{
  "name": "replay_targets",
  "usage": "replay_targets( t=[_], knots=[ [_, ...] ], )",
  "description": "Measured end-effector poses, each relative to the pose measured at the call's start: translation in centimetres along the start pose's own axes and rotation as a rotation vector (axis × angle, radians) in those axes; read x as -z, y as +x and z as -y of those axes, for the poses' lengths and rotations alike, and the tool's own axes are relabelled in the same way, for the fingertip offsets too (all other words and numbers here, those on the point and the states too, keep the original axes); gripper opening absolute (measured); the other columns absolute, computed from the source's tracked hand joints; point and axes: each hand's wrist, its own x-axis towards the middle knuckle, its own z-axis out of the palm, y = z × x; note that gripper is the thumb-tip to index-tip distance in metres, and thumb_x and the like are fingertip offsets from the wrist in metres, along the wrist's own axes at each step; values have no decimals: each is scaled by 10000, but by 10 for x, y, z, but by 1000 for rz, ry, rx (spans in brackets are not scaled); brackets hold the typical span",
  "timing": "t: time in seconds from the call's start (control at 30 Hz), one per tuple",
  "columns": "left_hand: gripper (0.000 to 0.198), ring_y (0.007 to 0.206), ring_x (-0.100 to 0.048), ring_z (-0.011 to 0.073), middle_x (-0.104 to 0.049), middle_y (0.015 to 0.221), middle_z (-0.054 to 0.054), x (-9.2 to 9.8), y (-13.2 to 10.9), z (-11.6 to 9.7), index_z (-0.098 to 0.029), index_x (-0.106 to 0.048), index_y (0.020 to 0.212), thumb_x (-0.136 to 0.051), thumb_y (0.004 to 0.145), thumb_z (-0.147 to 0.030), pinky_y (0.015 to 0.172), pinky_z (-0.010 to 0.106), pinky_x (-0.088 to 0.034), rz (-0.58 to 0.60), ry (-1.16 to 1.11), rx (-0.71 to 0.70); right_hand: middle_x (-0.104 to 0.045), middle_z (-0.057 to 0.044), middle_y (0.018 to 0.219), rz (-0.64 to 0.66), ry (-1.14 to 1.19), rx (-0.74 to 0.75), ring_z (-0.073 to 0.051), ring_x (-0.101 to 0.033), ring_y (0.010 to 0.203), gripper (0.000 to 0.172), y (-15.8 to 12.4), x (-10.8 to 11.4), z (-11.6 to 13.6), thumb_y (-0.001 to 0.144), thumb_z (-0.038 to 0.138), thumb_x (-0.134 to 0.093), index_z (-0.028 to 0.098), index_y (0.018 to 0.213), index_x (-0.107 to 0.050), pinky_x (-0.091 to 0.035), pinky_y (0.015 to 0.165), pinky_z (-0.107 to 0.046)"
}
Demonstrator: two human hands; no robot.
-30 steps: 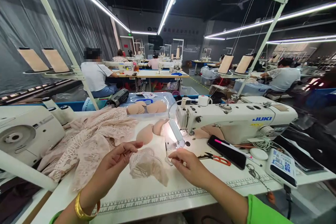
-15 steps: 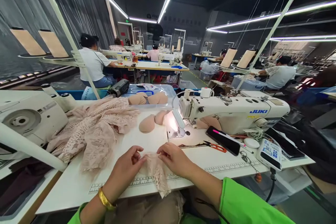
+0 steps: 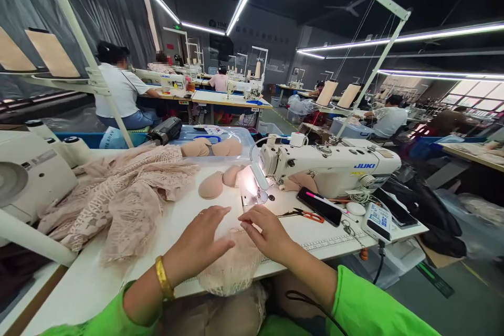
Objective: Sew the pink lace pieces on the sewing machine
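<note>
A small piece of pale pink lace fabric lies spread at the table's front edge, its lower end by the edge. My left hand is over its left side, fingers stretched out and thumb apart, holding nothing. My right hand has fingers and thumb pinched at the upper right of the lace. Ahead of my hands stands a white sewing machine, its lamp lighting the needle area. Beige bra cups lie left of the needle. Orange-handled thread snips lie right of my right hand.
A heap of pink lace covers the table's left side. Behind it a clear plastic bin holds more cups. A phone, a white power bank and keys sit on the right. A thread-stand pole rises at left.
My left hand has opened and spread over the lace. The lace, bunched and narrow before, is now spread wider. My right hand stays pinched at its top. The view has turned slightly right.
</note>
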Motion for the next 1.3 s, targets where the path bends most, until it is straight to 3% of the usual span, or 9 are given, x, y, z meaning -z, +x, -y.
replay_targets(
  t=[0.1, 0.17, 0.3, 0.43, 0.7, 0.87, 1.0, 1.13, 1.3],
  knots=[
    [291, 924, -675, 320, -731, 916, 61, -17, 29, -13, -209, -674, 929, -757, 667, -308, 845, 420, -515, 166, -74, 35, -693, -68, 968, 10, 22, -10, -218, -627, 938, 184, -13, 5, -5, 1058, 249, -528, 218, 1112, -701, -507, 844, -367],
    [154, 730, -624, 243, -630, 724, 3, -20, 41, -16, -219, -562, 743, -670, 748, -328, 702, 351, -480, 174, -102, 80, -690, -72, 998, 2, 47, -126, -220, -634, 949, 191, -20, 12, -13, 1061, 299, -534, 221, 1123, -697, -513, 822, -359],
    [321, 754, -625, 215, -648, 804, 7, -10, 41, -14, -222, -554, 854, -540, 937, -532, 661, 324, -498, -2, -496, 244, -702, -95, 1141, 6, 156, -447, -236, -659, 1021, 309, -28, 23, -32, 1053, 425, -543, 221, 1251, -663, -534, 807, -358],
    [483, 936, -713, 268, -778, 980, 63, -7, 26, -17, -205, -683, 1024, -862, 745, -556, 840, 371, -572, -109, -1157, 447, -718, -106, 1241, 75, 330, -561, -269, -664, 1140, 463, -24, 18, -40, 1047, 542, -549, 228, 1381, -616, -525, 955, -426],
    [445, 899, -726, 227, -812, 975, 54, -14, 7, -31, -197, -761, 988, -952, 683, -458, 808, 309, -588, -258, -1323, 537, -668, -6, 870, 16, 719, -588, -204, -644, 851, 356, 0, -13, -28, 888, 536, -743, 213, 1021, -673, -512, 820, -349],
    [470, 939, -724, 261, -786, 970, 44, -21, -7, -17, -217, -707, 1025, -882, 738, -545, 820, 351, -581, -252, -1163, 521, -617, 20, 767, -141, 749, -544, -170, -596, 732, 381, 2, -16, -22, 920, 580, -697, 226, 858, -571, -477, 738, -312],
    [540, 794, -699, 270, -736, 898, 45, -1, -1, 10, -218, -639, 956, -742, 784, -720, 670, 350, -536, -69, -491, 432, -569, 64, 602, -97, 846, -608, -148, -530, 580, 388, 9, -11, -31, 966, 605, -633, 242, 900, -514, -436, 639, -289],
    [421, 1125, -698, 331, -724, 1229, 156, 30, 48, 31, -177, -612, 1219, -510, 1009, -528, 928, 448, -561, -125, 233, 213, -558, 59, 625, -7, 762, -617, -150, -539, 585, 452, 18, -10, -47, 882, 643, -713, 231, 848, -531, -427, 606, -285],
    [516, 1446, -523, 281, -584, 1534, 142, 16, 136, 39, -181, -600, 1390, -601, 884, -79, 1211, 401, -414, -27, 389, 35, -604, 37, 682, 8, 769, -602, -162, -595, 627, 434, 18, -15, -58, 899, 627, -697, 222, 865, -547, -438, 610, -284]
  ],
)
